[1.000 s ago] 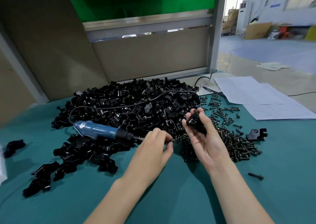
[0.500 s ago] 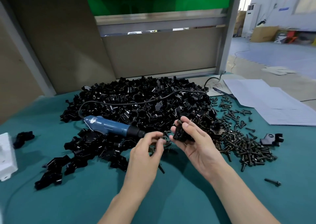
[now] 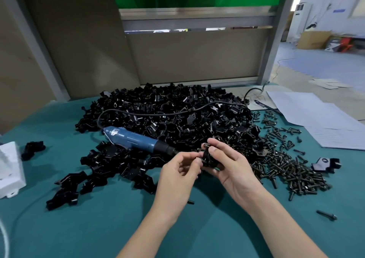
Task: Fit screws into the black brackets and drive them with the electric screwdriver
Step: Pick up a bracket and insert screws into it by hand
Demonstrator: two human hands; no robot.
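My right hand [image 3: 231,165] holds a black bracket [image 3: 208,158] above the green table, thumb on its top, with a screw head showing at its upper edge. My left hand [image 3: 180,173] pinches a small screw [image 3: 198,159] right against the bracket's left side. The blue electric screwdriver [image 3: 134,138] lies on the bracket pile [image 3: 177,115], its black tip pointing toward my hands and its cord looping back over the pile. A heap of dark screws [image 3: 292,171] lies to the right of my hands.
A lone bracket [image 3: 325,164] lies right of the screws, another [image 3: 32,149] at far left. A white block [image 3: 9,169] stands at the left edge. Paper sheets [image 3: 316,117] lie at back right. Single screws [image 3: 325,215] rest on the green table [image 3: 98,228].
My hands have come together: the left hand brought the pinched screw up against the bracket in my right hand. The view shifted left, bringing the white block further in.
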